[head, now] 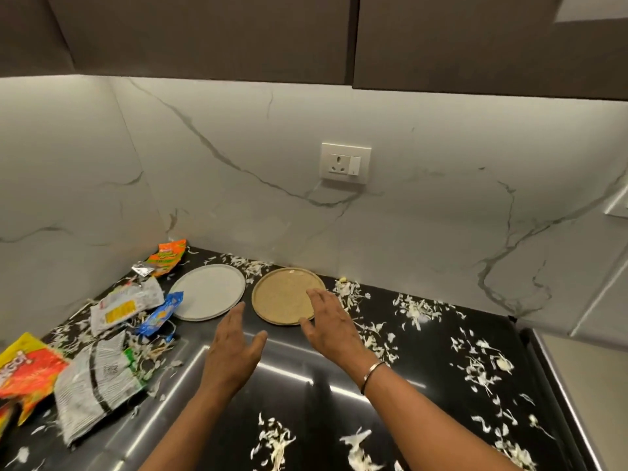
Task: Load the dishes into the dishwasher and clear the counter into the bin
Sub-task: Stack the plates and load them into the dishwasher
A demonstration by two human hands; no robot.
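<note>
At twelve o'clock on the black surface (306, 385), grey plate (209, 292) and tan plate (283, 295) lie side by side near the wall. Left hand (234, 355) and right hand (334, 328) hover open, empty, over bare middle room. Wrappers (98, 379) crowd nine o'clock; print unreadable.

A white wall socket (346, 163) sits on the marble backsplash (221, 185) beneath dark upper cabinets (204, 32).

Two plates — one grey (208, 291), one tan (284, 295) — about six wrappers (127, 305), two hands (234, 351), one wall socket (346, 162).
</note>
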